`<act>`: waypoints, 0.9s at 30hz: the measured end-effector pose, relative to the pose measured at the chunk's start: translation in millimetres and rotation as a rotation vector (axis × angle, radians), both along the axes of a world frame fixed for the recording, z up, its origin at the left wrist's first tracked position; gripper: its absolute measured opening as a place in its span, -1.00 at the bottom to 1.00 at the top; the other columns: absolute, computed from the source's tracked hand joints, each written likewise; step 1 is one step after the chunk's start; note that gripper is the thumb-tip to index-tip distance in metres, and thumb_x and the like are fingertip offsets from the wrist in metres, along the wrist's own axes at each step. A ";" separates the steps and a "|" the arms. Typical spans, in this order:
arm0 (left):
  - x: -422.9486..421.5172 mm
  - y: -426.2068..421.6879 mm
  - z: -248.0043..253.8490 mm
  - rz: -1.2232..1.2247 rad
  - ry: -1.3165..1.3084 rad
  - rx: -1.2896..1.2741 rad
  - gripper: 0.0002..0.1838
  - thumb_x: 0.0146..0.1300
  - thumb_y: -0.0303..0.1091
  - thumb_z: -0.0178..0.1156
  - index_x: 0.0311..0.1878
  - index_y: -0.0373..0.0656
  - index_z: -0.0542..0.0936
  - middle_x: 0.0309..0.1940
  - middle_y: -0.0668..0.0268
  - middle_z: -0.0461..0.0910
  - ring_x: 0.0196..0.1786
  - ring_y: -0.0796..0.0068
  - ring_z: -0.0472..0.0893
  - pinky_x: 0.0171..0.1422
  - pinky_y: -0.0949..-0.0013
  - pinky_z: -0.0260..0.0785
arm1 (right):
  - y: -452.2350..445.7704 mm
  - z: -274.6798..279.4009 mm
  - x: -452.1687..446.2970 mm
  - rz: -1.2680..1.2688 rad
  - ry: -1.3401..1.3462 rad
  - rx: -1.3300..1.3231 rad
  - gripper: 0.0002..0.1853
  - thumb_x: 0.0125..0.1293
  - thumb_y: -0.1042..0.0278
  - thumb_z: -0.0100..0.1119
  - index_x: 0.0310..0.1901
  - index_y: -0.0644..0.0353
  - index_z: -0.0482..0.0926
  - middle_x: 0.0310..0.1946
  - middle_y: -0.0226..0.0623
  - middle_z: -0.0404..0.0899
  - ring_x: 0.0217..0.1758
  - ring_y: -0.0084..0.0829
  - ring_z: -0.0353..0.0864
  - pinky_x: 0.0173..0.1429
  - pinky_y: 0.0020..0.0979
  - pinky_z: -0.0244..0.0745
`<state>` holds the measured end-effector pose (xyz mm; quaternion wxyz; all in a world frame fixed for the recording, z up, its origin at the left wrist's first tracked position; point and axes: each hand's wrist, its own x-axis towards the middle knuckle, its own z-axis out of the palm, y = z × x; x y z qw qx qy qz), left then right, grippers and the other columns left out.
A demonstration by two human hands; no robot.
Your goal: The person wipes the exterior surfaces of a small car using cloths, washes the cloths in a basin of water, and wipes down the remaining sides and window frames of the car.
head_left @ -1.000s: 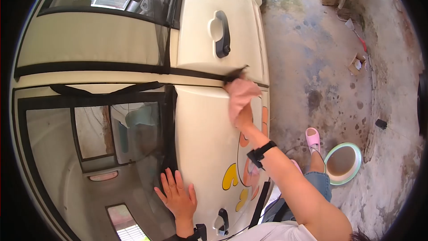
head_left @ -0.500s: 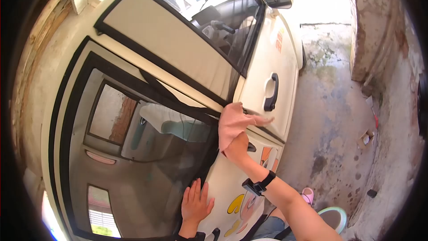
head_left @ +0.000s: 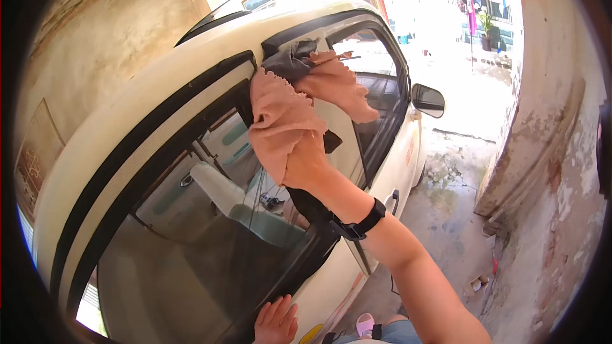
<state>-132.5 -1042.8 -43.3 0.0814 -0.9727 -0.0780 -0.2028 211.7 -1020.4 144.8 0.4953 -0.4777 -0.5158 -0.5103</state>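
A pink cloth (head_left: 280, 121) with a dark grey cloth part (head_left: 290, 62) is bunched under my right hand (head_left: 305, 160), against the pillar between the side windows of a cream car (head_left: 153, 70). The cloth hides most of my right fingers. My left hand (head_left: 276, 322) lies with its fingers spread on the car's side, at the lower edge of the rear side window (head_left: 185, 255), and holds nothing. A black band with a small device circles my right wrist.
Ahead of the front window, a side mirror (head_left: 428, 100) sticks out. A rough wall (head_left: 554, 153) runs along the right. On the concrete floor (head_left: 440, 178) are a small open box (head_left: 476, 285) and my foot in a pink slipper (head_left: 365, 325).
My right hand and the cloth have moved from the door panel up to the pillar near the roof. The view has tilted up towards the car's front. My left hand now sits lower in view.
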 end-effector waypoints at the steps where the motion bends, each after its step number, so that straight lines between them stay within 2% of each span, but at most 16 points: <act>1: 2.0 -5.2 3.4 0.000 -0.034 -0.088 -0.72 0.38 -0.33 0.10 0.07 -0.22 0.59 0.15 0.05 0.56 0.24 0.02 0.50 0.42 -0.06 0.22 | -4.4 -2.1 -2.6 0.054 0.112 -0.103 -0.63 0.17 0.18 0.11 0.02 0.00 0.58 0.02 -0.23 0.57 0.18 -0.14 0.49 0.38 -0.05 0.24; 3: 11.9 -12.3 15.6 0.046 -0.070 -0.042 -0.71 0.37 -0.33 0.11 0.09 -0.21 0.59 0.18 0.07 0.55 0.25 0.04 0.50 0.41 -0.02 0.24 | -8.8 -35.2 -1.6 0.048 0.164 -0.243 -0.51 0.12 0.05 0.14 0.12 -0.07 0.56 0.09 -0.13 0.54 0.22 0.03 0.44 0.50 0.07 0.05; 5: 21.0 -16.5 25.3 0.105 -0.100 0.008 -0.69 0.36 -0.34 0.11 0.10 -0.20 0.59 0.20 0.10 0.54 0.26 0.06 0.49 0.40 0.01 0.26 | -16.3 -98.5 1.2 0.136 0.288 -0.341 -0.39 0.07 0.04 0.23 0.21 -0.03 0.51 0.25 -0.20 0.46 0.31 -0.01 0.39 0.36 0.10 0.19; 6: 24.5 -18.7 27.9 0.121 -0.173 0.025 -0.70 0.37 -0.34 0.09 0.10 -0.21 0.59 0.19 0.09 0.55 0.26 0.04 0.50 0.40 -0.01 0.26 | -6.4 -137.7 10.3 0.043 0.137 -0.235 -0.43 0.11 0.06 0.26 0.18 0.06 0.53 0.26 -0.10 0.44 0.30 0.03 0.40 0.37 0.04 0.22; 8: 38.3 -27.2 32.6 0.151 -0.272 0.055 -0.71 0.38 -0.34 0.08 0.09 -0.21 0.60 0.18 0.08 0.55 0.25 0.03 0.50 0.39 -0.02 0.27 | 11.5 -180.3 3.3 0.546 0.684 -0.248 -0.47 0.11 0.15 0.31 0.14 0.14 0.56 0.19 -0.03 0.49 0.26 0.06 0.44 0.38 0.01 0.24; 9: 44.5 -33.4 35.7 0.179 -0.322 0.027 -0.71 0.38 -0.35 0.07 0.09 -0.22 0.59 0.19 0.08 0.54 0.27 0.03 0.49 0.39 -0.02 0.27 | 10.0 -159.0 3.2 0.559 0.668 -0.251 -0.47 0.11 0.15 0.31 0.14 0.14 0.56 0.19 -0.03 0.49 0.26 0.06 0.44 0.38 0.01 0.24; 11: 54.8 -47.3 37.1 0.219 -0.378 0.001 -0.71 0.38 -0.36 0.06 0.10 -0.22 0.59 0.21 0.09 0.53 0.28 0.02 0.47 0.39 -0.03 0.27 | -6.3 -80.7 -0.4 0.199 0.325 -0.193 -0.52 0.11 0.28 0.31 0.11 0.18 0.59 0.17 0.02 0.50 0.26 0.07 0.44 0.34 0.04 0.28; 13: 64.4 -60.2 34.0 0.220 -0.448 -0.063 -0.70 0.38 -0.38 0.06 0.12 -0.23 0.57 0.23 0.09 0.51 0.31 0.02 0.44 0.39 -0.05 0.26 | -0.7 -17.8 11.7 0.299 0.210 -0.133 -0.47 0.05 0.29 0.36 0.13 0.18 0.59 0.17 0.05 0.48 0.24 0.14 0.42 0.30 0.08 0.29; 15: 70.9 -65.9 32.6 0.229 -0.467 -0.071 -0.69 0.37 -0.40 0.06 0.12 -0.22 0.56 0.24 0.10 0.50 0.32 0.03 0.43 0.39 -0.05 0.26 | 10.8 42.5 16.0 0.351 0.194 -0.035 -0.41 0.08 0.13 0.35 0.17 0.16 0.56 0.05 -0.13 0.49 0.21 -0.06 0.40 0.27 -0.06 0.33; 16: 72.1 -68.6 31.4 0.232 -0.477 -0.082 -0.68 0.36 -0.41 0.07 0.13 -0.22 0.55 0.24 0.10 0.49 0.32 0.03 0.42 0.39 -0.05 0.25 | 4.7 73.3 14.8 0.184 -0.120 0.240 -0.47 -0.01 0.18 0.33 0.04 0.21 0.63 0.04 -0.14 0.48 0.17 -0.03 0.40 0.21 0.00 0.34; 17: 72.6 -71.0 30.3 0.250 -0.486 -0.081 -0.68 0.36 -0.41 0.07 0.13 -0.22 0.55 0.24 0.10 0.49 0.32 0.03 0.42 0.39 -0.05 0.25 | 8.2 96.4 11.1 0.213 -0.063 0.268 -0.54 -0.04 0.26 0.28 -0.02 0.13 0.68 0.00 -0.09 0.51 0.13 0.04 0.41 0.20 0.00 0.33; 20: 73.9 -71.2 35.0 0.307 -0.555 -0.030 -0.68 0.34 -0.43 0.07 0.13 -0.22 0.55 0.22 0.09 0.51 0.31 0.02 0.44 0.38 -0.05 0.26 | 43.4 127.2 37.4 0.259 -0.252 0.380 -0.61 -0.02 0.33 0.24 -0.07 -0.01 0.70 -0.07 0.00 0.54 0.10 0.07 0.43 0.23 0.01 0.29; 22: 74.1 -73.4 40.6 0.334 -0.627 -0.061 -0.69 0.32 -0.47 0.08 0.11 -0.22 0.56 0.20 0.08 0.52 0.29 0.01 0.46 0.36 -0.03 0.27 | 23.1 143.5 -6.2 0.144 -0.193 0.393 -0.70 0.00 0.35 0.22 -0.16 -0.04 0.67 -0.20 -0.01 0.56 0.02 0.09 0.45 0.23 0.09 0.23; 24: 80.2 -70.7 46.1 0.352 -0.684 -0.068 -0.70 0.32 -0.48 0.08 0.10 -0.22 0.57 0.18 0.08 0.53 0.27 0.01 0.47 0.34 -0.02 0.29 | 9.7 144.2 -34.1 0.165 -0.146 0.217 -0.79 0.02 0.31 0.22 -0.25 -0.01 0.61 -0.22 -0.01 0.52 0.00 0.10 0.43 0.22 0.22 0.18; 26: 91.9 -65.4 54.6 0.344 -0.711 -0.072 -0.71 0.32 -0.48 0.09 0.09 -0.22 0.57 0.17 0.08 0.53 0.25 0.01 0.49 0.32 -0.01 0.30 | 7.5 153.1 -64.8 0.253 -0.313 0.048 -0.70 0.07 0.10 0.17 -0.13 -0.11 0.58 -0.07 0.02 0.46 0.11 0.09 0.38 0.37 0.32 -0.06; 27: 100.7 -61.8 59.5 0.307 -0.719 -0.067 -0.73 0.33 -0.48 0.08 0.07 -0.22 0.58 0.16 0.09 0.54 0.24 0.01 0.50 0.31 0.00 0.31 | 18.6 150.4 -87.7 0.256 -0.328 0.007 -0.52 -0.06 0.09 0.28 0.01 -0.16 0.61 0.03 -0.13 0.48 0.26 0.06 0.31 0.42 0.19 -0.08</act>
